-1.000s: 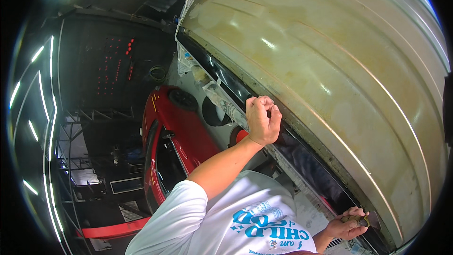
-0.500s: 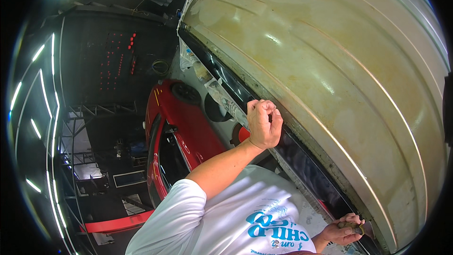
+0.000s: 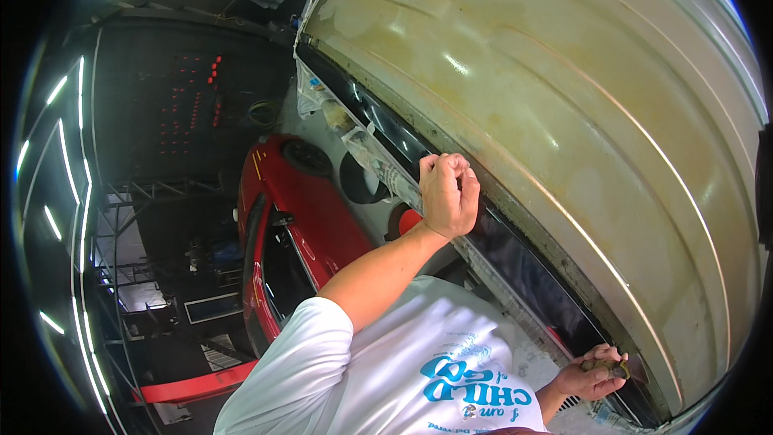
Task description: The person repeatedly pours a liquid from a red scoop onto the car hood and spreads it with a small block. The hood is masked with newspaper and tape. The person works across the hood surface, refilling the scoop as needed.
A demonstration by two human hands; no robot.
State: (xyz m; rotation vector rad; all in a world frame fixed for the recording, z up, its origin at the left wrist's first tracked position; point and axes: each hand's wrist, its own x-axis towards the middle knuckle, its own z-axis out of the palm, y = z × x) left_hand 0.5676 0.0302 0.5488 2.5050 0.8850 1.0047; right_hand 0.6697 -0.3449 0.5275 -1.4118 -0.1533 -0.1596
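holding on: left hand (image 3: 448,193) shut in a fist on the dark roof edge (image 3: 515,262), likely to steady
right hand (image 3: 592,372): near right, pinching a small brown lump (image 3: 605,366) against the edge
roof (image 3: 564,97): big, tan, far right
red car (image 3: 298,225): left, below

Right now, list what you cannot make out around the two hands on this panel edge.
- Head view: whether the left hand grips anything; its curled fingers hide the palm.
- Head view: what the small brown thing in the right hand is; too small, partly covered by fingers.
- Head view: the beige panel; cut off by the picture's rim.
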